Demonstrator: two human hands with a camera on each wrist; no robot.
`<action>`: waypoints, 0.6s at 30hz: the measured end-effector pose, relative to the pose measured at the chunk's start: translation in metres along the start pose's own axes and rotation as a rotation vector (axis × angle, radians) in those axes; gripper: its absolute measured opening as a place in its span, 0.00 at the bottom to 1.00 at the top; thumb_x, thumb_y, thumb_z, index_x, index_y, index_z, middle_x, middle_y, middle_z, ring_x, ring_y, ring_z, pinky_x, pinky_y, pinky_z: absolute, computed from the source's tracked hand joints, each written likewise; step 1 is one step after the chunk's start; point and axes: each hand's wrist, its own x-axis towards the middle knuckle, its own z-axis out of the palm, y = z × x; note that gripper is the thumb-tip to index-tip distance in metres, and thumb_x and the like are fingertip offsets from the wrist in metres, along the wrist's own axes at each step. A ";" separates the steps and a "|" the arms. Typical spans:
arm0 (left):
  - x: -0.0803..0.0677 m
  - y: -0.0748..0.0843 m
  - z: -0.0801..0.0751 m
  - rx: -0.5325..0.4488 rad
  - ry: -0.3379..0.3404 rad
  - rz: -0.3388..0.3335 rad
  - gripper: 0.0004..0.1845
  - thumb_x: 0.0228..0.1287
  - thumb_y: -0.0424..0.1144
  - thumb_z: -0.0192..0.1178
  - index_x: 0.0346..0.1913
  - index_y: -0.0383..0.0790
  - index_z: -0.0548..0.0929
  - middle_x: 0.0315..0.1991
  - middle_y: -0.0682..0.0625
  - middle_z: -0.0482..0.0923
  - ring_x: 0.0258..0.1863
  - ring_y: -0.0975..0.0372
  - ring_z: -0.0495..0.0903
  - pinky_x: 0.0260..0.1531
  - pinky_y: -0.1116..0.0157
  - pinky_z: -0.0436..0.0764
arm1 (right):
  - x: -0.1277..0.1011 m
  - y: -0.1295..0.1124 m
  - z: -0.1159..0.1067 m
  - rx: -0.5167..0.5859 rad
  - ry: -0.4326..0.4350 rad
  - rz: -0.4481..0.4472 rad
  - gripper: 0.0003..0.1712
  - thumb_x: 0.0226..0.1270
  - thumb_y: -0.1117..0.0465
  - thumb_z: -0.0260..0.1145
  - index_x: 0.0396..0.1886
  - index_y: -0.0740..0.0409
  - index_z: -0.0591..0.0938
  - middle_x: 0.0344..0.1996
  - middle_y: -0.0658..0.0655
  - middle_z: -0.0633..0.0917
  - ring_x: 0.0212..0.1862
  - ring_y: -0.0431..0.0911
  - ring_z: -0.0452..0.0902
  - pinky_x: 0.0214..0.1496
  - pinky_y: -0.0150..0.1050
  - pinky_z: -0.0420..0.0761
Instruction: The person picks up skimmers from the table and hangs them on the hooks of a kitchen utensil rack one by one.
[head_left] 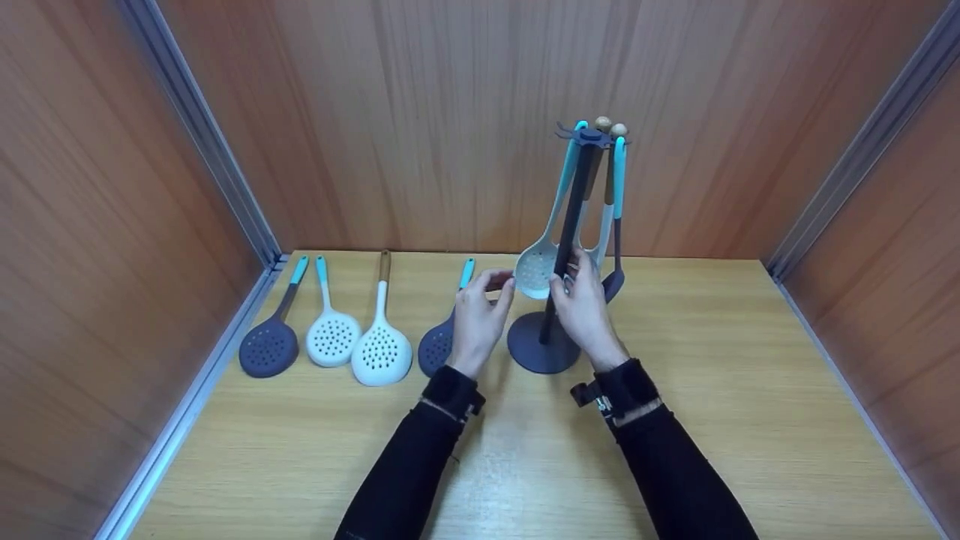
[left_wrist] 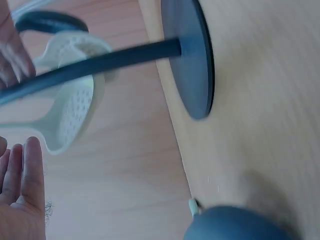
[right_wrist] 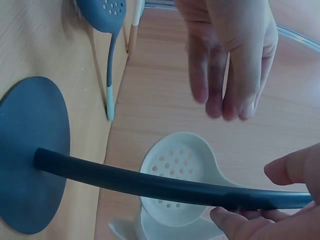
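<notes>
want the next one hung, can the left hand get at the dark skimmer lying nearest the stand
Probably yes: the left hand is open, holds nothing, and hovers just above the dark skimmer, with nothing between them.

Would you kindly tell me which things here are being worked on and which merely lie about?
In hand: dark grey utensil stand, right hand at its pole; hanging white slotted ladle, left hand beside it.
Lying about: four perforated skimmers on the wooden table.

Utensil stand [head_left: 543, 346] on table [head_left: 712, 390], centre-rear. Slotted ladle [head_left: 535, 270] + other utensils hang from its top. Four skimmers [head_left: 330, 337] lie in a row on table, left of stand. Left hand [head_left: 478, 319] just left of pole [head_left: 568, 232], right hand [head_left: 581, 304] at pole.
</notes>
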 end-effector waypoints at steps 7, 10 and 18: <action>0.014 -0.014 -0.017 0.016 0.010 -0.036 0.12 0.75 0.43 0.62 0.55 0.44 0.85 0.48 0.53 0.86 0.48 0.65 0.84 0.43 0.67 0.86 | 0.002 0.001 0.001 0.013 0.010 -0.024 0.32 0.80 0.66 0.58 0.77 0.64 0.58 0.70 0.69 0.68 0.72 0.58 0.70 0.72 0.48 0.73; 0.018 -0.021 -0.022 0.033 0.010 -0.044 0.12 0.75 0.41 0.63 0.56 0.43 0.85 0.48 0.53 0.85 0.48 0.65 0.84 0.45 0.69 0.85 | 0.002 -0.001 0.001 -0.025 0.009 -0.015 0.32 0.80 0.64 0.58 0.77 0.64 0.58 0.70 0.68 0.67 0.70 0.57 0.71 0.69 0.48 0.76; 0.027 -0.035 -0.030 0.114 -0.042 -0.137 0.15 0.74 0.41 0.63 0.59 0.43 0.83 0.50 0.50 0.84 0.49 0.61 0.83 0.50 0.65 0.83 | 0.000 -0.006 0.000 -0.115 0.037 -0.031 0.28 0.81 0.61 0.57 0.74 0.63 0.63 0.66 0.65 0.71 0.66 0.56 0.73 0.63 0.50 0.81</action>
